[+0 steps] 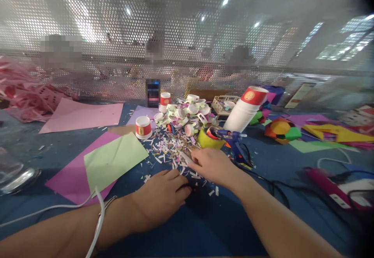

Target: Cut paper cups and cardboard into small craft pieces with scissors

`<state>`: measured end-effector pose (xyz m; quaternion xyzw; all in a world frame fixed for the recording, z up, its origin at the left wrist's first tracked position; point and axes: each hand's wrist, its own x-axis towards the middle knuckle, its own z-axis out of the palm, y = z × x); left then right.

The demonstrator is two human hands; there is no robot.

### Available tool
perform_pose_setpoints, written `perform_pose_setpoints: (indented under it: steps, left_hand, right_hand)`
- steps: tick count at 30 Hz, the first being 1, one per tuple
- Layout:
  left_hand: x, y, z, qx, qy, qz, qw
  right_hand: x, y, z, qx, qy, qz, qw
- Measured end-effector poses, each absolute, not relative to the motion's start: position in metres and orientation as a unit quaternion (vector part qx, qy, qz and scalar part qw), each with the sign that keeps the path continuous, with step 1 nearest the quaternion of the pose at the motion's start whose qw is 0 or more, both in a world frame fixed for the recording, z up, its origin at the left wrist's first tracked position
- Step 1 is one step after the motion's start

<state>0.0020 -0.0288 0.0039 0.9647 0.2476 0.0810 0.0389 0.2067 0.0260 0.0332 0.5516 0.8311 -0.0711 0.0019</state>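
Note:
My right hand (pixel 214 166) reaches into a litter of paper scraps (pixel 169 147), its fingers closed at a whitish paper strip (pixel 186 157). Low on the table, my left hand (pixel 160 195) is closed with its fingers curled downward. Something dark shows by its fingertips, too blurred to name. Beyond the scraps rises a heap of cut paper-cup pieces and pale paper rings (pixel 189 112). A yellow-green container (pixel 209 139) stands just past my right hand, and a blue glue gun (pixel 238 147) leans at its right side.
Paper cups (pixel 143 127) stand beside the heap, and a tall cup stack (pixel 244 110) tilts behind the container. Coloured sheets (pixel 113 158) lie at left. A white cable (pixel 101 215) crosses my left wrist. At right are a power strip (pixel 327 188), black cords and folded paper shapes (pixel 282 130).

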Motion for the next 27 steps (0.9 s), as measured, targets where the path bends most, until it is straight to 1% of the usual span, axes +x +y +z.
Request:
perform_pose_setpoints:
  steps: [4, 12, 21, 24, 27]
  left_hand:
    - [0.002, -0.032, 0.008, 0.969, 0.222, 0.082, 0.071]
    - [-0.002, -0.026, 0.01, 0.983, 0.127, 0.1, 0.088]
    - [-0.005, -0.024, 0.011, 0.977, 0.077, 0.136, 0.148]
    - [-0.004, -0.024, 0.009, 0.971, 0.078, 0.172, 0.144]
    - [-0.007, -0.021, 0.013, 0.947, 0.127, 0.257, 0.143]
  right_hand:
    - [0.203, 0.023, 0.035, 0.553, 0.831, -0.057, -0.004]
    - [0.2, 0.02, 0.037, 0.527, 0.847, -0.068, -0.02]
    - [0.2, 0.02, 0.035, 0.535, 0.842, -0.065, -0.007]
    - [0.2, 0.02, 0.036, 0.536, 0.842, -0.062, 0.0]
    - [0.201, 0.019, 0.038, 0.538, 0.841, -0.056, 0.009]
